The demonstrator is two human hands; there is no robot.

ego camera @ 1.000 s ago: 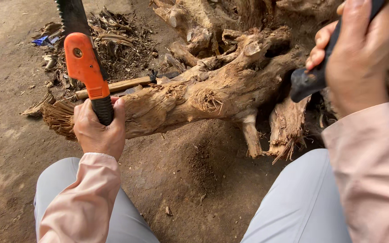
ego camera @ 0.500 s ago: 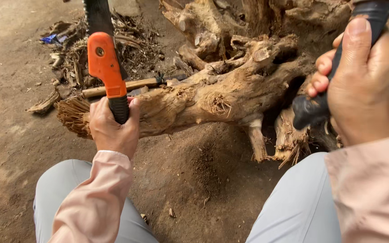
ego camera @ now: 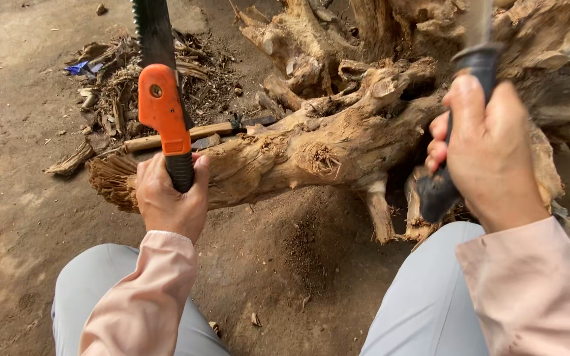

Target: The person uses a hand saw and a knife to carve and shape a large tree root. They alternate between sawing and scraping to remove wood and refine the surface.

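Left hand [ego camera: 169, 198] is wrapped tight around the black grip of an orange-handled saw [ego camera: 161, 109], blade pointing up toward 12 o'clock. Right hand [ego camera: 489, 155] is closed on a black-handled tool [ego camera: 453, 142], its blade blurred and running out of the top of the shot. Gnarly dry root stump [ego camera: 338, 132] lies on the dirt between them, with a wooden-handled tool [ego camera: 186, 135] resting at about 9 o'clock of it, just behind the saw.

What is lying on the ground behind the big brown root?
Behind the root lies a wooden-handled tool beside a pile of wood scraps. The tool's head is partly hidden.
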